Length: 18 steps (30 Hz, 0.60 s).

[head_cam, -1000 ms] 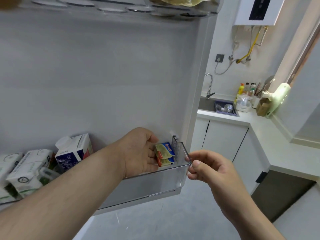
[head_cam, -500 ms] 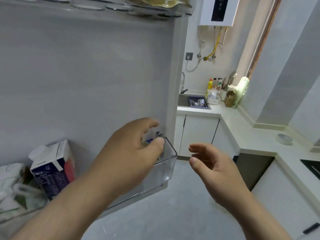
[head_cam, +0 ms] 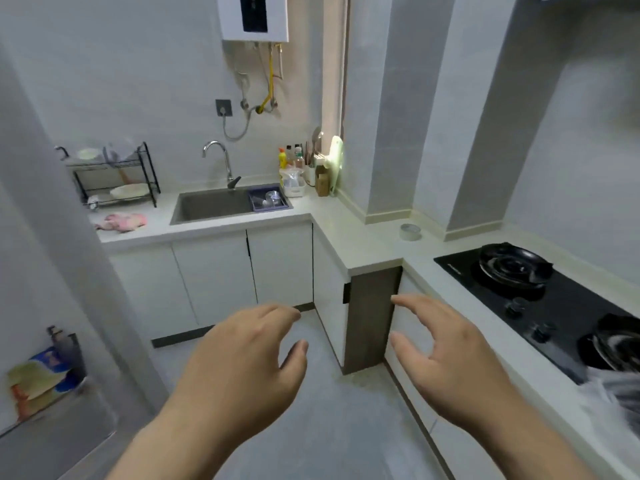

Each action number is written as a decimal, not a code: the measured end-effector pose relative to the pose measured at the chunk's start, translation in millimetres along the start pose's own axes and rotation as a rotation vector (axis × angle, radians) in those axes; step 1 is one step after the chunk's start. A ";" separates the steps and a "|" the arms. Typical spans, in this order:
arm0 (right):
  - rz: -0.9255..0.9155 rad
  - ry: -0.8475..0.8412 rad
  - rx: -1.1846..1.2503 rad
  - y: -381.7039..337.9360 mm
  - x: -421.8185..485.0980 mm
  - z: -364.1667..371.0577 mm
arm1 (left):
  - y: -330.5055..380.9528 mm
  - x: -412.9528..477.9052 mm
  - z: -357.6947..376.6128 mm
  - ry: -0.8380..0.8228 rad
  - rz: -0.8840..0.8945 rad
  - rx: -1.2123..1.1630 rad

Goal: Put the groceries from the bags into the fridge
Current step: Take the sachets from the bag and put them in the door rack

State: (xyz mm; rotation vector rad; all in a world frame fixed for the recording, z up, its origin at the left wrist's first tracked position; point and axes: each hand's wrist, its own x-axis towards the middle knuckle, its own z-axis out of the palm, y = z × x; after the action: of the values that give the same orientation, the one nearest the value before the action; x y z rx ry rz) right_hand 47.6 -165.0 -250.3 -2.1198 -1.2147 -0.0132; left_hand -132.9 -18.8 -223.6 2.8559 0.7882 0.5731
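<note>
I see left hand [head_cam: 239, 358] and right hand [head_cam: 446, 355] both empty, fingers [head_cam: 270, 312] apart and relaxed, hanging over floor. Blue-yellow packet [head_cam: 41, 375] sits in fridge door shelf [head_cam: 69, 431], far left. Blurred plastic bag [head_cam: 613, 393] lies on bench [head_cam: 363, 244] beside stove [head_cam: 540, 299], far right. My judgement: one item stowed, bag contents hidden, more fetching likely.

A pale L-shaped stone countertop [head_cam: 363, 244] carries a black two-tier wire dish rack [head_cam: 117, 178], a crumpled pink cloth [head_cam: 121, 222] and a clear tape roll [head_cam: 410, 232]. A clear plastic fridge-door bin [head_cam: 59, 431] holds a blue-and-yellow packet [head_cam: 38, 379].
</note>
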 end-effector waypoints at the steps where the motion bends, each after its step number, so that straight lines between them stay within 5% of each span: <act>1: 0.029 0.015 -0.006 15.3 -2.0 -8.8 | 11.1 11.8 8.7 -0.012 0.028 -0.015; 9: 0.280 0.123 -0.135 129.8 -41.5 -83.9 | 101.5 93.6 90.0 -0.141 0.178 -0.105; 18: 0.713 0.230 -0.224 211.9 -143.3 -156.2 | 242.0 143.7 165.0 -0.296 0.544 -0.225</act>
State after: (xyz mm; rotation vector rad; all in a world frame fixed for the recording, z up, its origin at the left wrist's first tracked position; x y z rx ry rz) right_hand 177.7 -431.4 -294.9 -2.5528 -0.2935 -0.0759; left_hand 158.8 -154.9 -276.4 2.8266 -0.1017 0.2511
